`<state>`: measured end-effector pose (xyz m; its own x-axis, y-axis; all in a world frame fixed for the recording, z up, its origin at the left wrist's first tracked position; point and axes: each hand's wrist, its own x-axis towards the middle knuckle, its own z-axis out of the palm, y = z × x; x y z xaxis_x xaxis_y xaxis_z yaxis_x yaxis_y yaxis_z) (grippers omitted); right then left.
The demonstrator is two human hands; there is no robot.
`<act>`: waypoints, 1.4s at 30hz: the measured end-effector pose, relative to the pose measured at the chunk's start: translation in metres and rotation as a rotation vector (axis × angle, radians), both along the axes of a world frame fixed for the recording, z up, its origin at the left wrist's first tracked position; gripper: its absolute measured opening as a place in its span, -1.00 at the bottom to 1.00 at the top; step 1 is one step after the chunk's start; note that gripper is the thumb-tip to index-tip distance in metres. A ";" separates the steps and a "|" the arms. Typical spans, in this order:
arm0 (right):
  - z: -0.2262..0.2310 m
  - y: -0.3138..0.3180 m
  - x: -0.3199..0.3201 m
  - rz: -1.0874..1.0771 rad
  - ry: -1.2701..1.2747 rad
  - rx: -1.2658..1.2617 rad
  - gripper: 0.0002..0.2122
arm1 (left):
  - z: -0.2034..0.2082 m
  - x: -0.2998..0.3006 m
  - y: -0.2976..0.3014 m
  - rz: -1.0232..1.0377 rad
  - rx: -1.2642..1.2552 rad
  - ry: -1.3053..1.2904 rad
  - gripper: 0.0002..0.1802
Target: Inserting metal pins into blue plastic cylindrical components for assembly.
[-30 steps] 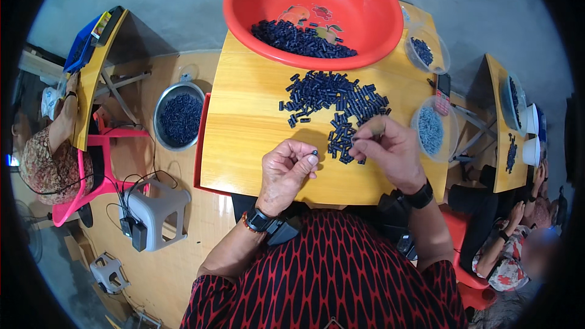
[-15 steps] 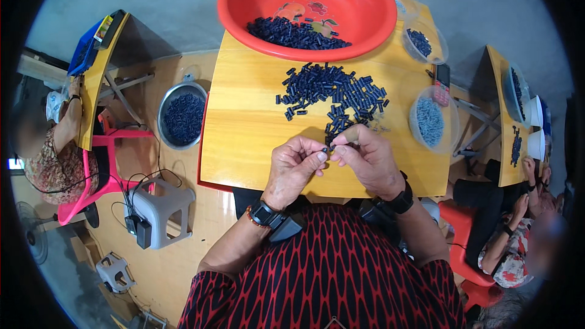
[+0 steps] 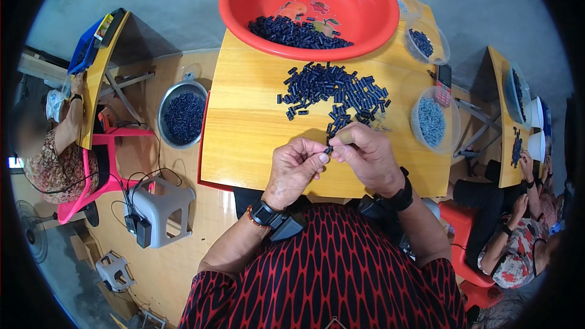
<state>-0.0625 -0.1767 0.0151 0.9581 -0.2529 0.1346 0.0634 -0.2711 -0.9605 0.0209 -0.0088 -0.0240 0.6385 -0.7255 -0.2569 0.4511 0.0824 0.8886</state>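
My left hand (image 3: 294,169) is closed in a pinch on a small dark cylindrical piece (image 3: 329,150). My right hand (image 3: 367,159) meets it there, thumb and forefinger pressed together at the piece's upper end; whatever those fingertips hold is too small to make out. Just beyond my hands, a loose pile of dark blue cylindrical pieces (image 3: 332,85) spreads over the yellow wooden table (image 3: 244,140). Behind the pile stands a large red basin (image 3: 365,12) with more of the same pieces inside.
On the table's right are a clear tub of light grey-blue small parts (image 3: 431,123), a tub of dark pieces (image 3: 420,43) and a red-and-black phone-like device (image 3: 443,85). A metal bowl (image 3: 183,114) of dark pieces stands left of the table. Other people sit at side tables.
My right fingers have drawn in over the dark piece, closing the small gap between the fingertips. My left hand has barely moved.
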 end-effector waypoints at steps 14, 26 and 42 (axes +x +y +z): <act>-0.003 -0.004 0.003 0.053 -0.015 -0.037 -0.91 | 0.000 0.001 0.001 -0.009 0.003 -0.002 -0.91; -0.006 0.005 0.004 0.098 -0.024 -0.231 -0.84 | -0.003 -0.005 0.000 0.043 -0.007 -0.044 -0.92; 0.012 0.008 0.002 0.124 0.043 -0.504 -0.74 | -0.001 0.004 0.001 0.022 -0.053 0.183 -0.90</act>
